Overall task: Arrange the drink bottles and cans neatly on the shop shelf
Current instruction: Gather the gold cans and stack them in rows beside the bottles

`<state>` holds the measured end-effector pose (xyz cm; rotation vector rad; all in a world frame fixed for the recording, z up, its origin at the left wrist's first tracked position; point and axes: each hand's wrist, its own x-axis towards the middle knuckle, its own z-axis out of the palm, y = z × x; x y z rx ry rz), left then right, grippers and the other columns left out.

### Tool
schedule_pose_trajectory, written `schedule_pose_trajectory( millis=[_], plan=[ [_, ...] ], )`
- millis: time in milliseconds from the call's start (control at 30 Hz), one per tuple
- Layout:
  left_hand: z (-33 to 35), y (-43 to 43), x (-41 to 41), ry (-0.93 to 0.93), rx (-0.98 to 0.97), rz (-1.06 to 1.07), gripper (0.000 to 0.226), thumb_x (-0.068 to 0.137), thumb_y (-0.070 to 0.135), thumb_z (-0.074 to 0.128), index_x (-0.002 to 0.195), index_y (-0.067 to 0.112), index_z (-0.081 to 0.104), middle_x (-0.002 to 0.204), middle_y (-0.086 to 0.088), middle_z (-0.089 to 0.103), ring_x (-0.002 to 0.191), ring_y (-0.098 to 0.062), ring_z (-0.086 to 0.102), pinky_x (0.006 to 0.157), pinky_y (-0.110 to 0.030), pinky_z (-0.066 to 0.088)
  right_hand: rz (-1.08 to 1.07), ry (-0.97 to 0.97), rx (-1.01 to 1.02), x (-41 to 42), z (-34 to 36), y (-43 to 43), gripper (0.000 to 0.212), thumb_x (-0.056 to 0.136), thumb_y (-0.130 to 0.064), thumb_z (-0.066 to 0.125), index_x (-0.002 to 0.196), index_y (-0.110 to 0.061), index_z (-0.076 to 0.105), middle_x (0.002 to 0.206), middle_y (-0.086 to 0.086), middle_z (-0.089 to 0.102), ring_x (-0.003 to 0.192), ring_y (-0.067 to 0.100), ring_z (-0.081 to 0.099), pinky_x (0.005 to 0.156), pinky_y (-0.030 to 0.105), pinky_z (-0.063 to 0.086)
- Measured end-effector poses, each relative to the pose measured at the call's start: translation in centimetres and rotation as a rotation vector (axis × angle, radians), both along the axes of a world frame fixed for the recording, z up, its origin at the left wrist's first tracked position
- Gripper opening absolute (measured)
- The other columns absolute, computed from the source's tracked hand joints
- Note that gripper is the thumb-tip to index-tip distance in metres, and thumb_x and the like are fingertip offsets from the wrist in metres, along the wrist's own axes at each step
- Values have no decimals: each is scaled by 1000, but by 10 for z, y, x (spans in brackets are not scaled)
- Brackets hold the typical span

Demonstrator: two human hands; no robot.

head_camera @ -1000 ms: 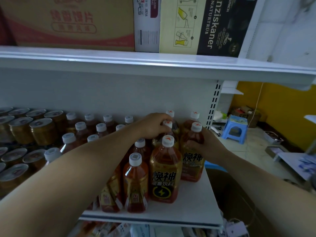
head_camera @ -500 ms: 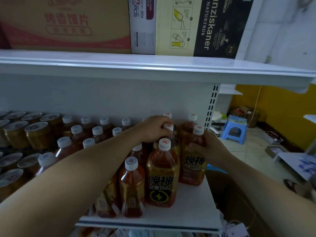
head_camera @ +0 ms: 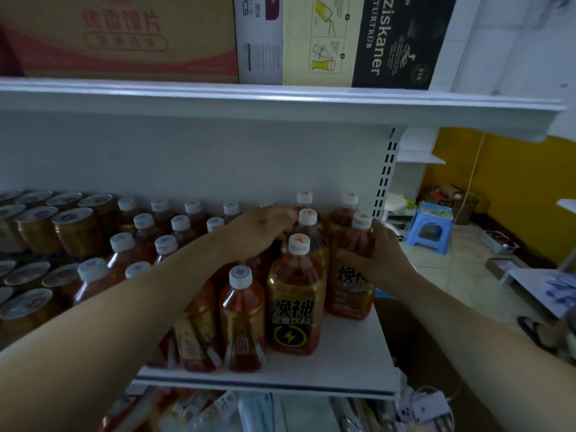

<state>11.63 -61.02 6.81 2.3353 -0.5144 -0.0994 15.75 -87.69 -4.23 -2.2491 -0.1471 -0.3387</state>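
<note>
Amber drink bottles with white caps stand in rows on the white shelf. My left hand reaches over the rows and curls round the shoulder of a bottle in the second row from the back. My right hand grips the side of the right-hand energy-drink bottle, whose black characters face me. Another energy-drink bottle stands in front between my arms, with a smaller tea bottle at its left. Gold cans fill the shelf's left side.
Cardboard cartons and a dark beer box sit on the upper shelf. A slotted shelf upright stands at the right end. Beyond it are a blue plastic stool and trays on the floor. Packaged goods lie on the shelf below.
The view has tilted slightly, so the shelf sits lower in frame. My right hand has nudged its bottle a little back and inward. My left hand stays on the same bottle.
</note>
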Motion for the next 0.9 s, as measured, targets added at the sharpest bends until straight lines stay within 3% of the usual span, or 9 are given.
schedule_pose_trajectory(
  millis=[33, 133, 167, 267, 367, 533, 667, 800, 900],
  plan=[
    [0, 3, -9, 33, 76, -68, 22, 87, 55, 47, 100, 41, 58, 98, 17, 62, 91, 3, 56, 80, -24, 41, -13, 0, -20, 2, -2, 2, 90, 58, -68, 74, 137, -42, 39, 131, -4, 51, 117, 17, 54, 95, 43, 51],
    [-4, 4, -20, 67, 291, -146, 70, 68, 54, 74, 129, 39, 43, 112, 19, 57, 99, -3, 56, 86, -27, 47, -23, -15, -146, 10, -7, 5, 100, 57, -74, 70, 144, -40, 34, 135, -9, 48, 121, 13, 52, 97, 38, 49],
    [-5, 2, -20, 45, 304, -131, 73, 68, 50, 77, 130, 39, 40, 111, 18, 56, 98, -5, 56, 84, -27, 48, -24, 4, -139, 12, -6, 5, 102, 56, -75, 70, 144, -39, 33, 135, -9, 49, 120, 13, 53, 97, 39, 50],
    [-11, -2, -17, -11, 232, -86, 44, 76, 43, 73, 112, 39, 47, 94, 16, 58, 86, -9, 60, 70, -25, 46, 6, 21, -110, 17, -7, -1, 103, 53, -81, 70, 142, -41, 36, 130, -10, 54, 115, 13, 57, 94, 41, 53],
    [-13, -6, -18, -80, 195, -87, 29, 82, 45, 66, 106, 41, 50, 89, 20, 57, 86, -2, 59, 68, -20, 40, 64, 4, -94, 15, -5, -3, 90, 58, -70, 75, 137, -47, 41, 128, -14, 55, 120, 13, 54, 94, 44, 52],
    [-16, -15, -21, -86, 144, -75, 44, 82, 52, 63, 121, 36, 53, 106, 17, 63, 96, 0, 59, 87, -29, 49, 181, -78, -42, 5, 9, 0, 73, 69, -49, 81, 133, -42, 48, 124, -16, 60, 118, 11, 56, 94, 43, 52],
    [-24, -15, -21, -86, 116, -36, 42, 82, 52, 62, 119, 35, 55, 101, 16, 64, 94, -1, 61, 89, -36, 51, 263, -125, 17, 0, 15, 2, 63, 72, -30, 85, 127, -32, 55, 116, -12, 66, 108, 6, 63, 93, 40, 53],
    [-15, -14, -26, -64, 145, -38, 40, 84, 45, 63, 121, 34, 51, 106, 15, 62, 94, -1, 59, 86, -29, 50, 217, -88, -35, 6, 8, 1, 75, 66, -48, 83, 132, -37, 50, 122, -12, 62, 113, 8, 60, 94, 41, 53],
    [-8, -10, -29, 23, 287, -74, 59, 75, 41, 75, 123, 33, 41, 94, 20, 55, 86, -1, 56, 69, -22, 44, 105, -30, -73, 14, 1, -1, 89, 58, -65, 79, 136, -48, 40, 127, -10, 57, 116, 14, 57, 93, 43, 53]
  ],
)
